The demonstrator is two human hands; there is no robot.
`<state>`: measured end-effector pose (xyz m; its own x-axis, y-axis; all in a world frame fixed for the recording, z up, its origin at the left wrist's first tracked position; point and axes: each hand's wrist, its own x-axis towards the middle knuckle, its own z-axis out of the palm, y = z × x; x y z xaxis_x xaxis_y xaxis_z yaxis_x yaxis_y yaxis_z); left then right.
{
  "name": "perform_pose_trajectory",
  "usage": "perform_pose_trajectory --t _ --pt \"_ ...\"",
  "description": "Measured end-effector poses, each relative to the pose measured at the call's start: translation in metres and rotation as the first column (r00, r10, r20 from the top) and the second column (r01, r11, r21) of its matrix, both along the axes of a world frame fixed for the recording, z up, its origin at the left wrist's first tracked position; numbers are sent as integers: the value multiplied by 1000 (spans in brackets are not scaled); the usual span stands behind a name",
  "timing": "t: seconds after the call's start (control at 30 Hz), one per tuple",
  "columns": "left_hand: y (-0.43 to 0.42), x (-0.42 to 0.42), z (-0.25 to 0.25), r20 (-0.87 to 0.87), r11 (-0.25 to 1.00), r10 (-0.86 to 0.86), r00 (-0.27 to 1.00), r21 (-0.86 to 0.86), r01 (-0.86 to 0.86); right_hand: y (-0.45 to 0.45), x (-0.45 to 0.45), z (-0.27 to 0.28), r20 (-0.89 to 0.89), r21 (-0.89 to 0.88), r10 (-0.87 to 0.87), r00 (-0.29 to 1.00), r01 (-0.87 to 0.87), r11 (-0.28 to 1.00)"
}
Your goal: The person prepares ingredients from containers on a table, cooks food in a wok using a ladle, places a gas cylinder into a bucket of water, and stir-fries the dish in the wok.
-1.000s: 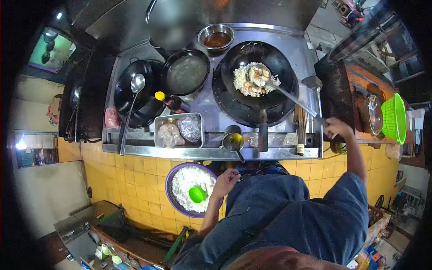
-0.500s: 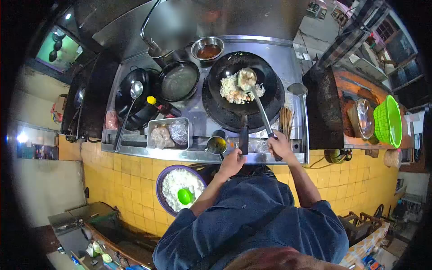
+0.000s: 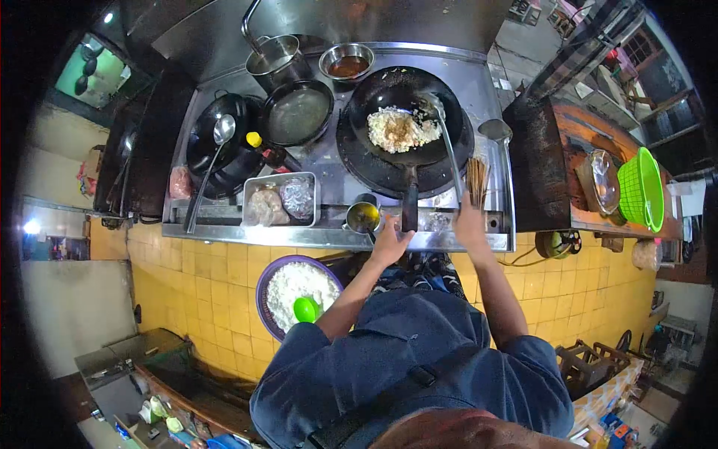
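A black wok (image 3: 374, 90) sits on the stove with a mound of rice (image 3: 396, 131) in it, brownish on top. My right hand (image 3: 470, 226), blurred by motion, is closed around the handle of a long metal ladle (image 3: 451, 153). The ladle's bowl rests near the wok's right inner wall, beside the rice. My left hand (image 3: 389, 243) is by the end of the wok's handle (image 3: 410, 206), thumb and fingers apart. Left of that hand stands a metal cup (image 3: 362, 215) with yellow liquid.
A metal tray (image 3: 251, 200) with plastic bags, a yellow-capped bottle (image 3: 278, 157), a black pan (image 3: 299, 123) and a bowl of brown liquid (image 3: 348, 66) stand leftward. Bamboo sticks (image 3: 477, 179) and another ladle (image 3: 496, 132) lie right. A purple basket (image 3: 262, 288) holds rice below.
The ladle's bowl has moved from above the rice to the wok's right side, exposing a brown patch on the rice. My left hand's fingers have opened beside the wok handle.
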<state>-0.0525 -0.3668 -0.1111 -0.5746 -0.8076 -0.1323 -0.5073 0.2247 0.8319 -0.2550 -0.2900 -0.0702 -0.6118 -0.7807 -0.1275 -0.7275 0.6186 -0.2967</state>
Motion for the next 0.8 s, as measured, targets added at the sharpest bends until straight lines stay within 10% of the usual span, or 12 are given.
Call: perform_pose_trajectory --t 0.1,0.2,0.33,0.43,0.5,0.6,0.63,0.67,0.73,0.8 --pt "1 -3 11 -30 975 -34 999 220 40 -1 7 -14 314 -315 85 946 20 949" --pt "13 2 -13 -45 999 17 999 -32 -18 7 -27 13 352 -278 242 904 -146 949" --pt "39 37 13 -57 996 87 995 40 -85 33 -34 61 247 -253 323 914 -261 932" --pt "73 76 22 -178 889 280 943 419 -185 26 -44 23 530 -185 191 826 -107 977" --pt "98 103 57 -185 848 491 852 327 -418 10 -43 -12 795 -255 192 575 29 967" --pt "155 155 133 -314 548 835 453 385 -743 -14 -67 -87 788 -280 230 572 -2 960" --pt "179 176 174 -454 521 816 358 310 -795 -25 -56 -59 822 -46 80 564 -74 996" --pt "206 191 222 -556 437 789 261 208 -875 -41 -76 -89 305 -169 500 810 -471 866" --pt "266 211 296 -781 300 588 209 -29 -953 -47 -27 -47 -100 88 443 891 -436 896" --pt "336 225 344 -816 92 396 421 -421 -902 -41 24 -22 -472 -91 524 709 -630 771"
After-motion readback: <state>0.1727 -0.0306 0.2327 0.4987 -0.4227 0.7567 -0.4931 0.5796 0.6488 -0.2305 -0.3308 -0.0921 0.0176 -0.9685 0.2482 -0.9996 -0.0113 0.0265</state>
